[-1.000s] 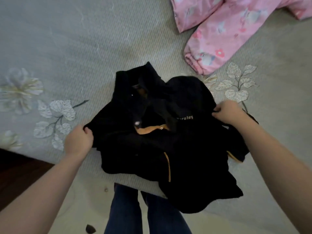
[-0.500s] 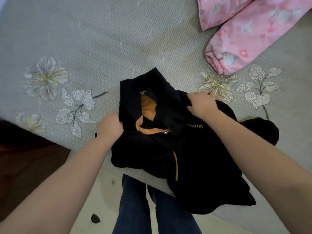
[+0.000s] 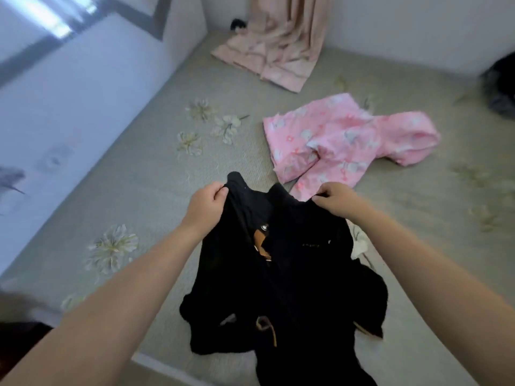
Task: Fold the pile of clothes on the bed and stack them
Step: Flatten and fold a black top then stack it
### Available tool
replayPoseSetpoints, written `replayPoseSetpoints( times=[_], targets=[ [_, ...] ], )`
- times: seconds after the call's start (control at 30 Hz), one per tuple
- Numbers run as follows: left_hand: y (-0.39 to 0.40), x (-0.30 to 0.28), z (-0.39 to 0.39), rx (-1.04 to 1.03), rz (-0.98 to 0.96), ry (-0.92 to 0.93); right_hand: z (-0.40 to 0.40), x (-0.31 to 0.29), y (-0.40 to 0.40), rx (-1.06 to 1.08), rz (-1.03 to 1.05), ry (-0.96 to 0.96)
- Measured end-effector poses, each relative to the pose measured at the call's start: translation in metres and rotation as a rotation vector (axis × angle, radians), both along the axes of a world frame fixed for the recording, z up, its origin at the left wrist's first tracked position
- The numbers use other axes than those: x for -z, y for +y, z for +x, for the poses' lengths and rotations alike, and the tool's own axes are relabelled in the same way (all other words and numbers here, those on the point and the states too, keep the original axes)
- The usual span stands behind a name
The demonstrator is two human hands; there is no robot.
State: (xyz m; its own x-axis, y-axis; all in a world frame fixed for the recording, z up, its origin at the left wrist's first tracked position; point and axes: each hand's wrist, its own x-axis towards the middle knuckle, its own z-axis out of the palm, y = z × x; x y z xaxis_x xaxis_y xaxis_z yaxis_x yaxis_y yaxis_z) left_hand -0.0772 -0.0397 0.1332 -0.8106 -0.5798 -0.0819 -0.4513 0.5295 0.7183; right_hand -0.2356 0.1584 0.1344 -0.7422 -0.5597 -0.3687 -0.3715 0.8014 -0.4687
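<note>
Matt black fleecy jacket [image 3: 301, 274] with tan lining; at 12 o'clock, smooth pink printed cloth garment [image 3: 348, 140]; woven grey bed cover [image 3: 156, 174].

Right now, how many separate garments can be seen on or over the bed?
3, perhaps more: the black jacket held up by both hands, the pink floral garment beyond it, and a blurred dark heap at far right that I cannot identify.

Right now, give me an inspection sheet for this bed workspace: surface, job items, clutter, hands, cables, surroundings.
Surface: grey bedspread with a flower print.
Job's things: black garment with tan lining, held up at its top edge; pink floral garment lying crumpled beyond it.
Clutter: dark heap at far right, blurred.
Grips: left hand and right hand each pinch the black garment's top.
Cables: nothing seen.
Surroundings: pale pink curtain pooling on the bed; white walls.
</note>
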Motion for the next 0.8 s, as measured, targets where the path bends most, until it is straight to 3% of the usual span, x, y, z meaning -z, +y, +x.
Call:
replayPoseSetpoints(
  times=[0.17,0.3,0.43,0.57,0.7,0.73,0.8],
  targets=[
    [0.017,-0.121,-0.05,0.051,-0.158,0.171,-0.028,-0.13,0.048,-0.002,0.168,0.258],
    [0.026,-0.205,-0.069,0.245,-0.44,0.084,-0.033,-0.224,0.079,0.065,0.285,0.541],
    [0.029,-0.285,-0.068,0.374,-0.662,0.054,-0.026,-0.289,0.097,0.18,0.193,0.702],
    [0.032,-0.35,-0.055,0.127,-0.728,0.333,-0.013,-0.337,0.11,0.284,0.09,0.864],
    [0.044,-0.371,-0.033,-0.04,-0.68,0.572,0.012,-0.368,0.124,0.5,-0.312,1.077],
    [0.047,-0.366,-0.025,-0.011,-0.623,0.589,0.02,-0.369,0.127,0.53,-0.313,1.048],
    [0.047,-0.35,-0.01,0.082,-0.56,0.534,0.038,-0.36,0.131,0.478,-0.118,0.946]
  ],
)
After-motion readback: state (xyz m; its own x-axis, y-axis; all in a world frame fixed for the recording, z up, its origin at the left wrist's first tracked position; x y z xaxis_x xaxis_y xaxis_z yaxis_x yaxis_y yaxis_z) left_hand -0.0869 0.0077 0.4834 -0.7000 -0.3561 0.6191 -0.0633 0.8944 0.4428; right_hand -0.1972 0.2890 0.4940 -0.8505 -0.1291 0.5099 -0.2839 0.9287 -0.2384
